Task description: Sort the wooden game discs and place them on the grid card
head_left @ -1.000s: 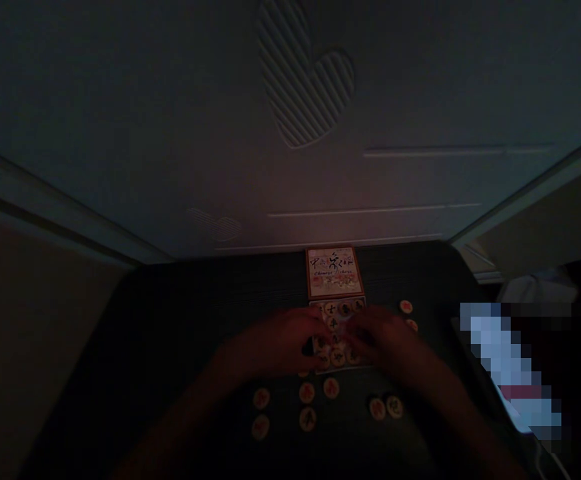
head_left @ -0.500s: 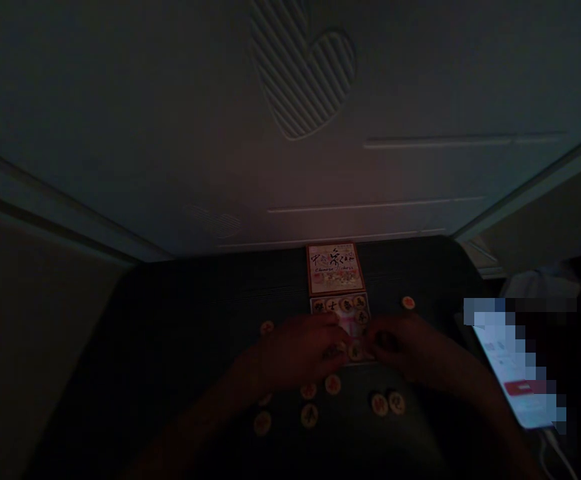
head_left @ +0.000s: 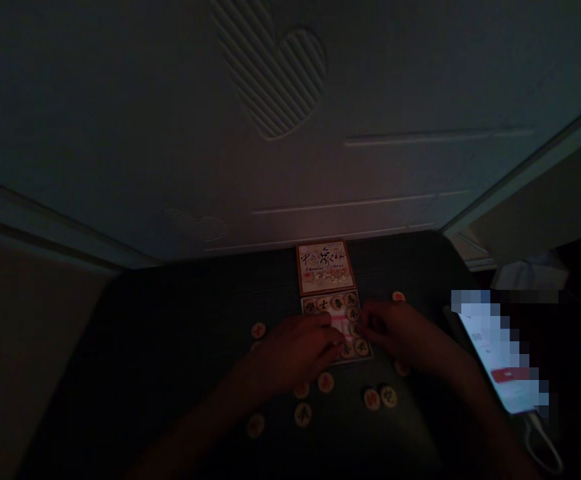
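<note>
A shallow open box (head_left: 341, 323) lies on the dark table, with round Chinese chess pieces in black characters set along its back, right and front sides. My left hand (head_left: 303, 347) reaches over its left part, fingers curled, the tips closed at a chess piece (head_left: 347, 349) by the front edge. At the right edge, my right hand (head_left: 395, 331) has its thumb and fingers pinched on another chess piece (head_left: 355, 329). Both hands partly cover the box. The scene is dim, so fine finger contact is hard to see.
The printed Chinese chess lid (head_left: 325, 268) lies behind the box, near a pale panel with a heart relief (head_left: 275, 80). Loose pieces, such as a red one (head_left: 259, 330) and a black one (head_left: 303, 415), lie around. A lit phone (head_left: 495, 357) with a cable is at right.
A piece now sits in the box's front right corner, where my right hand was. That hand has moved slightly back along the right edge. The whole view has shifted a little.
</note>
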`<state>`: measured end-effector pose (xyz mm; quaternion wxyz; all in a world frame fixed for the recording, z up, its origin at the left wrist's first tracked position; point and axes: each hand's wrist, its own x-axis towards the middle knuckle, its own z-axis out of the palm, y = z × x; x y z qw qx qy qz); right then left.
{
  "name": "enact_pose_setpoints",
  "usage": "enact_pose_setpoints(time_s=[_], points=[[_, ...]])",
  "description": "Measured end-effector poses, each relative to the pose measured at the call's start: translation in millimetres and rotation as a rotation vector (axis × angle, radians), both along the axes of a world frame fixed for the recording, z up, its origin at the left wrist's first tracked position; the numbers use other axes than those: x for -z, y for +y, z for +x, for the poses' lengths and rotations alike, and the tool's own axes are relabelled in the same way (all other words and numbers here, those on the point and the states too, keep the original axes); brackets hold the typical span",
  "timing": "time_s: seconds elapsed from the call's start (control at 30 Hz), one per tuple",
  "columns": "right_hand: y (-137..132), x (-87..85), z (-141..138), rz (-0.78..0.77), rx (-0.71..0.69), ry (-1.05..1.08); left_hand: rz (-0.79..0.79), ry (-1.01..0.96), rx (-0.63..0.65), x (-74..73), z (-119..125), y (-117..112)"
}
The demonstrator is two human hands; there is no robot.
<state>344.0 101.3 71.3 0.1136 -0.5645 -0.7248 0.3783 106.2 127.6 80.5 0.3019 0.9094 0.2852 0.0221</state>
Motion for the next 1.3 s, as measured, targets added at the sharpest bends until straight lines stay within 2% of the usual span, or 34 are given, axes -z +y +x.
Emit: enact_pose_setpoints(time_s=[0.23, 0.37, 0.6, 0.73, 0.9, 1.07, 1.17, 1.3], points=[[4.5, -2.8, 3.3, 0.101, 0.044, -0.026, -0.014, -0.043, -0.051, 2.4, -3.0, -0.7], [6.4, 2.4, 3.5, 0.09, 0.032, -0.07, 0.025, 0.017, -0.022, 7.7, -1.0, -5.9], [5.7, 7.5, 2.1, 0.095, 0.032, -0.087, 0.1, 0.003, -0.022, 13.9, 0.1, -11.3], [5.5, 6.6, -1.1, 0.093, 0.022, -0.081, 0.113, -0.034, -0.006, 9.0, 1.1, -10.5], [5.8, 5.5, -1.0, 0.068, -0.002, -0.025, 0.086, -0.064, 0.015, -7.9, 4.3, -11.6], [8.4, 2.7, 5.9, 0.111, 0.053, -0.014, 0.084, -0.085, 0.041, -16.8, 15.9, -29.6], [10.5, 1.4, 8.2, 0.105, 0.104, -0.006, 0.112, -0.069, 0.089, -11.5, 29.9, -47.7], [12.8, 0.1, 7.5, 0.128, 0.122, 0.01, 0.223, -0.007, 0.131, 3.1, 51.3, -69.0]])
